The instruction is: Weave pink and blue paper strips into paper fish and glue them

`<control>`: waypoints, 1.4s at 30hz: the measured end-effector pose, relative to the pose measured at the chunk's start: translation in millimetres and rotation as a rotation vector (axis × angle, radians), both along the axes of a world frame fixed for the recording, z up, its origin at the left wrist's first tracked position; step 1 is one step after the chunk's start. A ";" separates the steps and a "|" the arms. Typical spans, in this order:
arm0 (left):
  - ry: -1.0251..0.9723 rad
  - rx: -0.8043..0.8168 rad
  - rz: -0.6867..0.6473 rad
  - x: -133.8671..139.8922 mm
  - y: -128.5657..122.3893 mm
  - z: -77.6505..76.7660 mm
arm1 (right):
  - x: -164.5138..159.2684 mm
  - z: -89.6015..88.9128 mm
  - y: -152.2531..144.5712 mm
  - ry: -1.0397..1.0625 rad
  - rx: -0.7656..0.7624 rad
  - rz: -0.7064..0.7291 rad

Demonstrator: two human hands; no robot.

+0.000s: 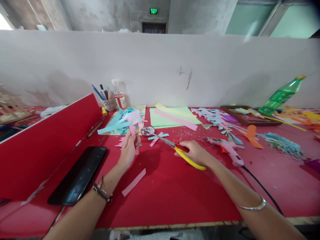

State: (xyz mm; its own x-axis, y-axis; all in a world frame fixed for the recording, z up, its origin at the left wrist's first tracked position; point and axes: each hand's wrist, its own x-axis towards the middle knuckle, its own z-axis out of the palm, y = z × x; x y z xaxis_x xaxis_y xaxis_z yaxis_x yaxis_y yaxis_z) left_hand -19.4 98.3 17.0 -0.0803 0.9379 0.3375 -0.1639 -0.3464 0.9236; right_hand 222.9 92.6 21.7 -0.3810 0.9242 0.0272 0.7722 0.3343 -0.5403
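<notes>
Above red table (170, 196), scissors (170, 143) diagonally forward-left

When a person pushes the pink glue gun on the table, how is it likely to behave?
The pink glue gun seems to lie on its side, so it would probably slide or swivel rather than roll. Its black cord trails toward the table edge and may tug it back. The body looks like hard plastic, so it should not bend.

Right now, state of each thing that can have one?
Left hand: gripping woven paper
Right hand: gripping scissors
Woven paper: strip ends loose
Scissors: blades look nearly closed
Phone: flat, dark
Glue gun: on its side
Green bottle: capped
Clear bottle: upright
Pen cup: upright
Exit sign: lit
</notes>
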 end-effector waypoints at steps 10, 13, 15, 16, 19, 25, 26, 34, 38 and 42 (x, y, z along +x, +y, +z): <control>-0.105 -0.106 -0.042 -2.8 0.1 2.1 | 1.8 -1.5 0.9 0.002 0.085 -0.018; -0.165 -0.120 -0.065 -3.5 2.1 3.6 | 0.7 -1.4 0.6 -0.006 0.082 -0.011; -0.149 -0.098 -0.105 -2.9 2.0 3.0 | 0.0 -2.3 0.8 -0.012 0.083 0.000; -0.131 -0.079 -0.125 -2.4 1.4 2.3 | -0.4 -2.8 0.8 -0.013 0.082 0.008; -0.064 -0.044 -0.165 -0.5 -1.6 0.2 | -2.0 -3.1 -0.7 -0.011 0.072 0.032; 0.020 -0.031 -0.131 -0.3 -3.3 -2.1 | -6.4 3.4 -9.0 0.015 0.012 0.037; 0.016 -0.021 -0.125 -0.2 -2.6 -3.0 | -7.1 4.4 -10.1 0.019 0.010 0.040; -0.015 -0.012 -0.199 3.3 -1.0 -7.8 | -14.1 3.1 -11.3 0.007 0.041 0.069; -0.010 -0.022 -0.234 4.9 -4.1 -5.9 | -16.0 2.6 -10.7 0.005 0.065 0.047; 0.029 -0.032 -0.247 6.8 -7.7 -4.4 | -17.0 3.8 -10.6 0.029 0.069 0.051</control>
